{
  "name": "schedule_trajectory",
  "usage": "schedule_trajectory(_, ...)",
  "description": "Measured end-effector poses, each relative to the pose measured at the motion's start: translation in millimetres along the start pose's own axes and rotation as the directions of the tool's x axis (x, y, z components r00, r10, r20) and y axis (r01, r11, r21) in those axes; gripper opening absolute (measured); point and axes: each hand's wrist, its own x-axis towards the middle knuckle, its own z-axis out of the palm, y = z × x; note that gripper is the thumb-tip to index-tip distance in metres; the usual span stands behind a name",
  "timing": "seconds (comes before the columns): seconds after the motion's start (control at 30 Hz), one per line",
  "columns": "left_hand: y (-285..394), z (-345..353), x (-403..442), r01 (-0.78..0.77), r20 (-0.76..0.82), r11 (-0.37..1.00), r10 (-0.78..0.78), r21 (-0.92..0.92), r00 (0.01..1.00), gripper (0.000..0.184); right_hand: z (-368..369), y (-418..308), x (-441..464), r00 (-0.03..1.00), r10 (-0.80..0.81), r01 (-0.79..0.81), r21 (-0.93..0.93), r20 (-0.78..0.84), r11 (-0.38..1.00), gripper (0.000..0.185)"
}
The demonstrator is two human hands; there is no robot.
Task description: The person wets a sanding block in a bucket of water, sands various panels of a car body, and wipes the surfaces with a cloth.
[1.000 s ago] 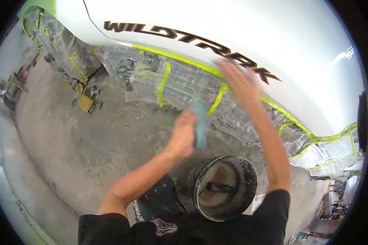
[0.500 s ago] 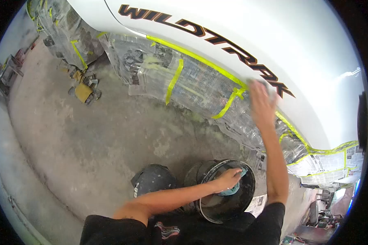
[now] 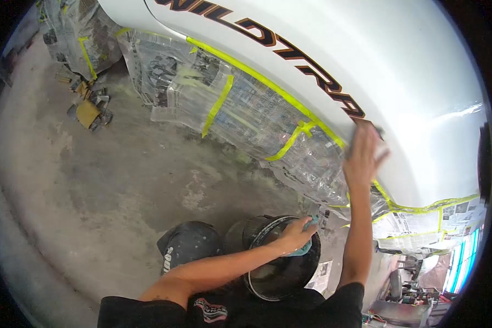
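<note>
My right hand lies on the white vehicle panel, fingers stretched out and thumb apart, slightly blurred. It covers the end of the dark "WILDTRAK" lettering. A greyish edge shows beside its fingers; whether something lies under the palm I cannot tell. My left hand is closed on a wet teal cloth at the mouth of a black bucket. Part of the cloth hangs below the fingers, inside the rim.
Newspaper and plastic masking, edged with yellow tape, covers the vehicle's lower side. My dark-clad knee is left of the bucket. Scraps lie on the concrete floor. Assorted equipment stands at the lower right.
My right hand has slid slightly down the panel, its thumb now spread out. The left hand stays on the cloth at the bucket. The whole view has shifted a little.
</note>
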Motion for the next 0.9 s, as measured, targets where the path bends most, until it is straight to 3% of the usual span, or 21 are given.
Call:
schedule_trajectory(0.07, -4, 4, 4, -0.073, -0.034, 0.996, 0.075, 0.058, 0.997, 0.058, 18, 45, -44, 0.98, 0.062, -0.049, 0.07, -0.187, 0.996, 0.067)
schedule_trajectory(0.1, 14, -2, -4, -0.046, -0.023, 0.997, 0.047, 0.066, 0.999, 0.059, 13, 51, -60, 0.978, 0.116, -0.096, 0.12, -0.176, 0.988, 0.066)
schedule_trajectory(0.17, 19, 1, -3, -0.147, -0.107, 0.986, 0.155, 0.082, 0.982, 0.058, 4, 62, -87, 0.967, 0.195, -0.154, 0.234, -0.165, 0.96, 0.064)
schedule_trajectory(0.23, 6, 11, 15, -0.382, -0.297, 0.913, 0.408, 0.145, 0.863, 0.057, 10, 67, -109, 0.954, 0.252, -0.176, 0.374, -0.165, 0.911, 0.062)
schedule_trajectory(0.33, 59, -17, 2, -0.385, -0.376, 0.922, 0.371, 0.04, 0.849, 0.054, 6, 67, -131, 0.959, 0.262, -0.174, 0.512, -0.105, 0.841, 0.061)
schedule_trajectory(0.4, 87, -38, 3, -0.469, -0.471, 0.881, 0.387, -0.064, 0.792, 0.049, 9, 64, -154, 0.981, 0.177, -0.109, 0.531, -0.08, 0.84, 0.061)
schedule_trajectory(0.47, 126, -66, 6, -0.605, -0.67, 0.796, 0.468, 0.035, 0.577, 0.043, 6, 65, -179, 0.994, 0.103, -0.077, 0.525, -0.02, 0.847, 0.061)
schedule_trajectory(0.53, 172, -103, -5, -0.697, -0.692, 0.714, 0.537, 0.068, 0.482, 0.038, 6, 65, -203, 0.996, 0.041, -0.074, 0.502, 0.076, 0.862, 0.062)
schedule_trajectory(0.57, 187, -125, 9, -0.707, -0.726, 0.619, 0.652, 0.343, 0.219, 0.04, 12, 68, -215, 0.996, 0.052, -0.081, 0.553, 0.069, 0.829, 0.062)
schedule_trajectory(0.6, 201, -155, 33, -0.745, -0.726, 0.522, 0.683, 0.416, 0.073, 0.052, 14, 70, -224, 0.995, 0.061, -0.093, 0.569, 0.075, 0.817, 0.063)
schedule_trajectory(0.7, 269, -212, 42, -0.634, -0.596, 0.315, 0.748, 0.706, -0.293, 0.048, 10, 78, -249, 0.994, 0.065, -0.105, 0.607, 0.087, 0.788, 0.062)
schedule_trajectory(0.8, 292, -229, 96, -0.375, -0.427, 0.252, 0.742, 0.892, -0.517, 0.043, 9, 84, -267, 0.992, 0.106, -0.128, 0.665, 0.074, 0.736, 0.059)
schedule_trajectory(0.83, 284, -218, 113, -0.316, -0.394, 0.259, 0.766, 0.913, -0.508, 0.043, 10, 84, -272, 0.986, 0.143, -0.165, 0.701, 0.091, 0.694, 0.058)
schedule_trajectory(0.9, 259, -165, 124, -0.224, -0.218, 0.117, 0.833, 0.968, -0.509, 0.042, 17, 82, -279, 0.977, 0.182, -0.206, 0.731, 0.113, 0.651, 0.056)
